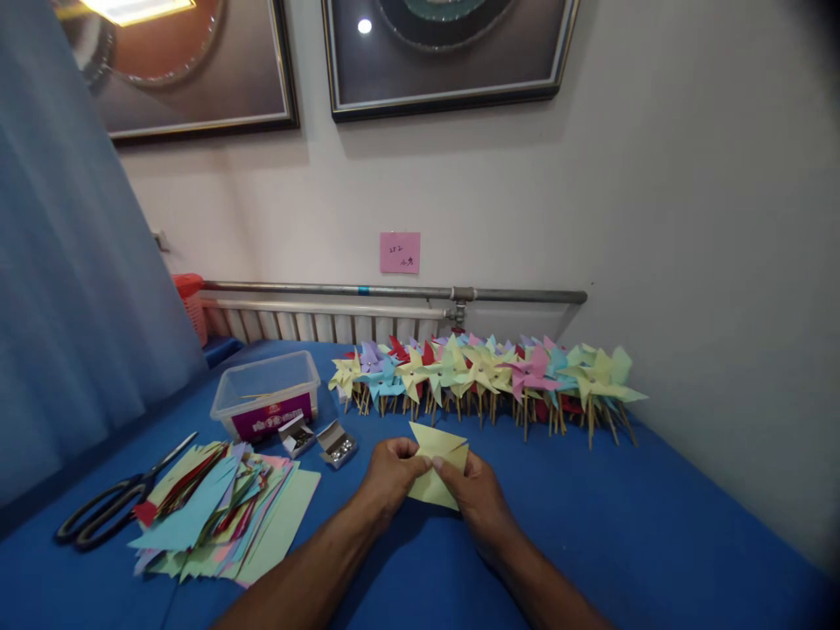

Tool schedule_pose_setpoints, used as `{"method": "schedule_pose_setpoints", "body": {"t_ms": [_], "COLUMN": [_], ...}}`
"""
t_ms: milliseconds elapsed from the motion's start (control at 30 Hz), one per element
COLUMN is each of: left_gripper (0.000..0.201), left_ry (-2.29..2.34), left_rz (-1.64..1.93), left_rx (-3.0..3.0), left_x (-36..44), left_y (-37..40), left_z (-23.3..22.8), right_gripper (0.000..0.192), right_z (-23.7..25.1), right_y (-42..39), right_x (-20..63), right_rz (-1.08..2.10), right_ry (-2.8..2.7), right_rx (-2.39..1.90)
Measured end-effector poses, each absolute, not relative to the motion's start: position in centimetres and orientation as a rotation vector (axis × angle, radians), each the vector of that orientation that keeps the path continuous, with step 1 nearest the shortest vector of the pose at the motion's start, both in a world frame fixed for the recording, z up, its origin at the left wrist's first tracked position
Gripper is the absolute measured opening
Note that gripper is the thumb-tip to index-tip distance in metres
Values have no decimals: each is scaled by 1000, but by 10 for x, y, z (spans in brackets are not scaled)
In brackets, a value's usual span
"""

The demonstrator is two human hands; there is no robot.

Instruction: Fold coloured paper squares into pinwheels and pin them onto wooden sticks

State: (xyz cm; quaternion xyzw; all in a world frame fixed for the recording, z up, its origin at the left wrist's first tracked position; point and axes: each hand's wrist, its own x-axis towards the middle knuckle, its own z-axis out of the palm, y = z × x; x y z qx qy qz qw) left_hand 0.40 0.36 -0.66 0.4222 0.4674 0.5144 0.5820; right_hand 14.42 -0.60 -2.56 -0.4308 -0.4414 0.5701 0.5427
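A pale yellow paper square point(438, 442) with slits cut in from its corners is held up over the blue table. My left hand point(392, 472) pinches its left side, thumb on the front face. On the right side my right hand point(478, 490) grips the same paper, its thumb close to the other thumb near the middle. The fingers behind the sheet are hidden. Left of my hands stand two small open boxes, one with dark bits point(297, 437) and one with shiny metal pins point(338, 444).
Many finished paper pinwheels point(482, 372) on sticks line the back of the blue table point(591, 534). At left are a clear plastic tub point(266, 394) holding sticks, a pile of coloured paper point(223, 516) and black-handled scissors point(118, 503). A blue curtain point(85, 262) hangs at far left.
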Motion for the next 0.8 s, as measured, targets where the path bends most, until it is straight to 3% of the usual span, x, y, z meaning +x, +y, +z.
{"method": "schedule_pose_setpoints", "body": {"t_ms": [800], "left_gripper": [15], "left_ry": [1122], "left_rz": [1140], "left_rx": [1065], "left_x": [4], "left_y": [5], "left_z": [-14], "right_gripper": [43], "right_z": [4], "right_y": [-17], "right_x": [143], "right_rz": [1559], "right_ry": [-841], "right_rx": [-781]}}
